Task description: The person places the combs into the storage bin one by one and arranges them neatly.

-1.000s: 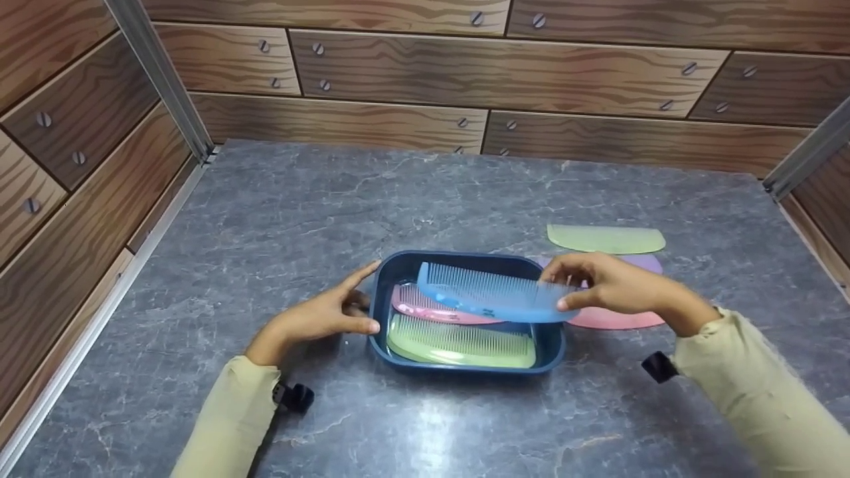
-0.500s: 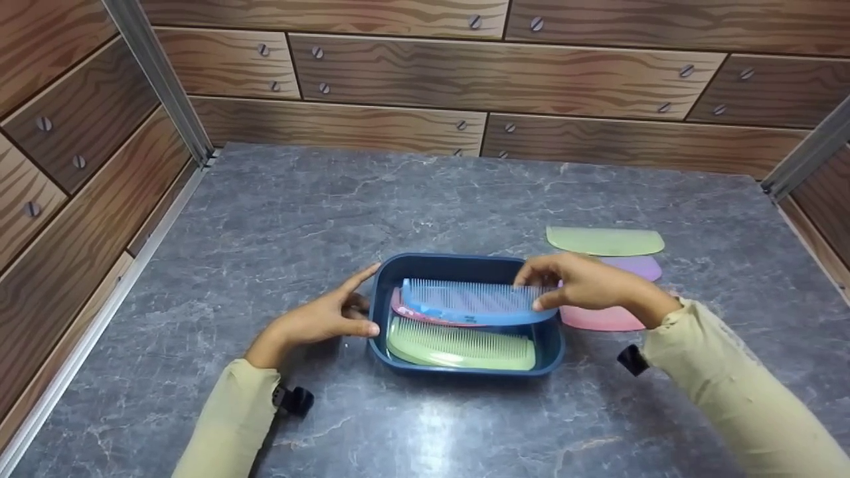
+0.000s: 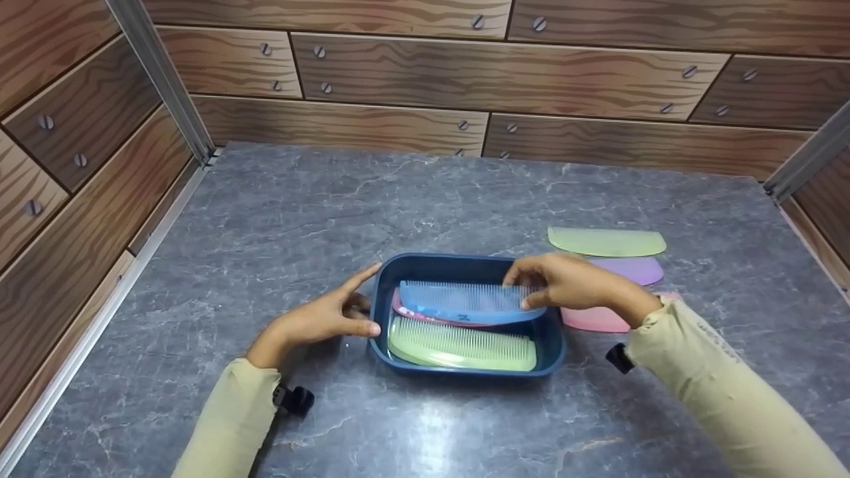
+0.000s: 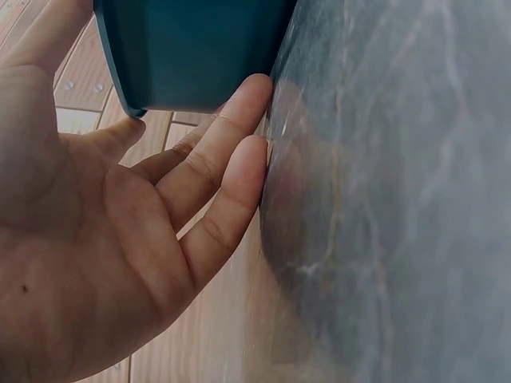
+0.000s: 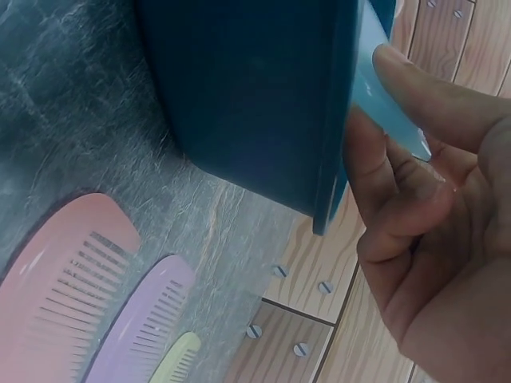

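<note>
A blue comb (image 3: 458, 299) is pinched at its right end between the thumb and fingers of my right hand (image 3: 574, 282), teeth facing the far side. It is inside the dark blue box (image 3: 465, 373), over a pink comb (image 3: 398, 304) that it mostly covers. A light green comb (image 3: 458, 345) lies along the near side of the box. At the box's left end, my left hand (image 3: 319, 322) touches the rim with spread thumb and forefinger. The left wrist view shows its other fingers (image 4: 215, 183) beside the box wall, reaching down to the tabletop.
Right of the box, a green comb (image 3: 605, 241), a purple comb (image 3: 631, 270) and a pink comb (image 3: 597, 318) lie on the grey marbled table (image 3: 372, 199). Wood-patterned panels (image 3: 398, 73) enclose the back and sides.
My right hand has moved left and lowered the blue comb from over the box's right rim into the box, above the pink comb. My left hand has stayed in place.
</note>
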Tool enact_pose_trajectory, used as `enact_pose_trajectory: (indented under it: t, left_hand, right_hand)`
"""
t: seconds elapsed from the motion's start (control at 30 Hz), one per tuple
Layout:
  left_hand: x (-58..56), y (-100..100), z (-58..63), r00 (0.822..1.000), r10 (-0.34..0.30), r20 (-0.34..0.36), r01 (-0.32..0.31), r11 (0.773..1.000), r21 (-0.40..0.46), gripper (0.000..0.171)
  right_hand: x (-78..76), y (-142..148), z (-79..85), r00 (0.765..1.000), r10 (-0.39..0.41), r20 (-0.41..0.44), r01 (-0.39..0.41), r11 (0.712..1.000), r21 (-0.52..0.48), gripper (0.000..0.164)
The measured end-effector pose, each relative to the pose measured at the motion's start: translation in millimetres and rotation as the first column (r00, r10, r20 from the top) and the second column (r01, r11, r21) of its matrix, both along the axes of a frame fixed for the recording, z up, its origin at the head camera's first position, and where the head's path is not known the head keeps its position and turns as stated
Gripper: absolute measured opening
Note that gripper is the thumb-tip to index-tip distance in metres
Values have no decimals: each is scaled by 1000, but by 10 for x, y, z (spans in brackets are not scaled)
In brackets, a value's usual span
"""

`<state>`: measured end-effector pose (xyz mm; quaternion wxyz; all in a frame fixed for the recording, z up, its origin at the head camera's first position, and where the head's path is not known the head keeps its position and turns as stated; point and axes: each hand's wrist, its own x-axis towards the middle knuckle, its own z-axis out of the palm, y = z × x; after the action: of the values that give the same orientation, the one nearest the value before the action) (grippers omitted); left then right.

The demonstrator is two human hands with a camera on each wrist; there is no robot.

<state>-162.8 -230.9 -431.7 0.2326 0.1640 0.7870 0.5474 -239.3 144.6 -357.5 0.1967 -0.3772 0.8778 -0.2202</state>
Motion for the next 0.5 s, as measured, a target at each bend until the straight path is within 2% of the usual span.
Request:
enact_pose_trajectory:
  t: [0.2,0.5]
  left_hand:
    - [2,-5,4,1000,-4,-8,4,1000,-1,102]
    - [1,-7,4,1000,-5,-9,5,1000,-6,102]
  right_hand:
    - [-9,-58,-20,1000,-24,1,24,1000,20,29]
    - [-21,-83,-52,1000,-16,-10,16,1000,19,28]
